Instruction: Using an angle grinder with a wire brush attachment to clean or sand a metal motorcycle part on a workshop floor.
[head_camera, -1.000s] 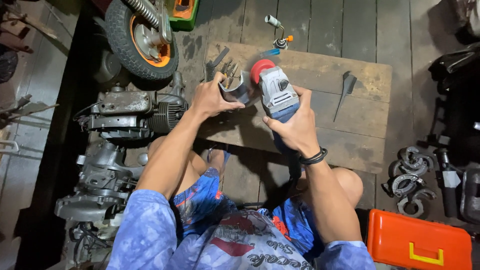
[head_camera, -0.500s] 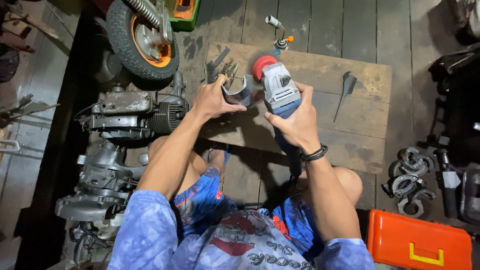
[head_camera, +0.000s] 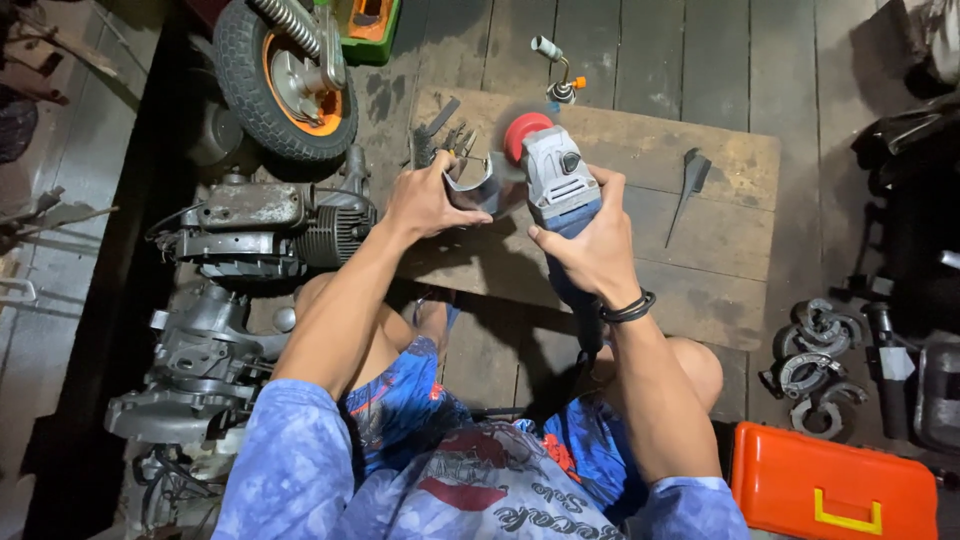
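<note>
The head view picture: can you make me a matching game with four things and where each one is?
Things:
1. angle grinder
2. bent metal piece
3. orange toolbox
4. wheel

Places:
A. top left, beside a green crate
B. bottom right corner, on the floor
C. held in the right hand
D. held in the left hand

Right pairs: 1-C, 2-D, 3-B, 4-A
</note>
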